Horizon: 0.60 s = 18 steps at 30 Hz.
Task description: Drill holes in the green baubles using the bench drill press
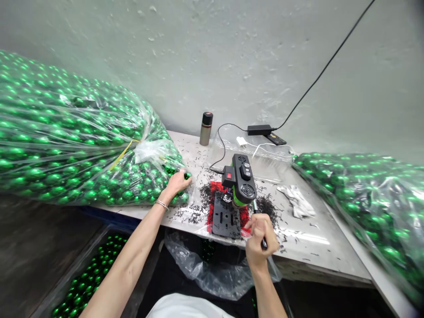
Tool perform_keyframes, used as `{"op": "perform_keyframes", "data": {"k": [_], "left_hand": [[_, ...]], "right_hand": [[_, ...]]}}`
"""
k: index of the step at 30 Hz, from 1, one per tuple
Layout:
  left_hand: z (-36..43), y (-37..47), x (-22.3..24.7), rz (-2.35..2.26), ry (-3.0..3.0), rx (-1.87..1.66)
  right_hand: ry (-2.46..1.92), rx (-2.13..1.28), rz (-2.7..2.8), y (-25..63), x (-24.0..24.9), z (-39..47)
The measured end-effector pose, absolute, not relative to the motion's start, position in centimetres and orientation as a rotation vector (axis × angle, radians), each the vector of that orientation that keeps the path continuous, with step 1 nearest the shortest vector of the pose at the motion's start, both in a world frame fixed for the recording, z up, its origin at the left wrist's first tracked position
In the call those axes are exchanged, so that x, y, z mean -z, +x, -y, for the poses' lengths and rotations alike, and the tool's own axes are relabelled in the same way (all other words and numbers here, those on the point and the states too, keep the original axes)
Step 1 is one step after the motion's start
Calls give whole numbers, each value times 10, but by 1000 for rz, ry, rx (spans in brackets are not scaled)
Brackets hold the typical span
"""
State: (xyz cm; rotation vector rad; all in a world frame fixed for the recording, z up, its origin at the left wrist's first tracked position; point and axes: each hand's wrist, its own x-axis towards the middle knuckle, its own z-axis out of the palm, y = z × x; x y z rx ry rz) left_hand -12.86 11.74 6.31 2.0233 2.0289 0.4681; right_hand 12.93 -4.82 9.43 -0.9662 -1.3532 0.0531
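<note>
1 left hand (178, 182) among green baubles (127, 194), grip unclear, 1 right hand (261, 236) gripped 1 black lever handle (264, 244), 1 bottle (206, 129) stood behind

No text, label or number can be read anywhere here.

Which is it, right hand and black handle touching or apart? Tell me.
Touching. The head view shows the right hand closed around the black handle, its end sticking out.

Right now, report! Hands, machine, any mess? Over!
Left hand at clear plastic bag of shiny green balls. Right hand gripping black lever handle by black-and-green machine. Black scraps scattered on pale tabletop.
</note>
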Motion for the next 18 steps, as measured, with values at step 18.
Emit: {"op": "perform_keyframes", "data": {"k": [18], "left_hand": [[-6, -82, -81, -839, 432, -1145]], "right_hand": [[-1004, -34, 1353, 129, -94, 51]]}}
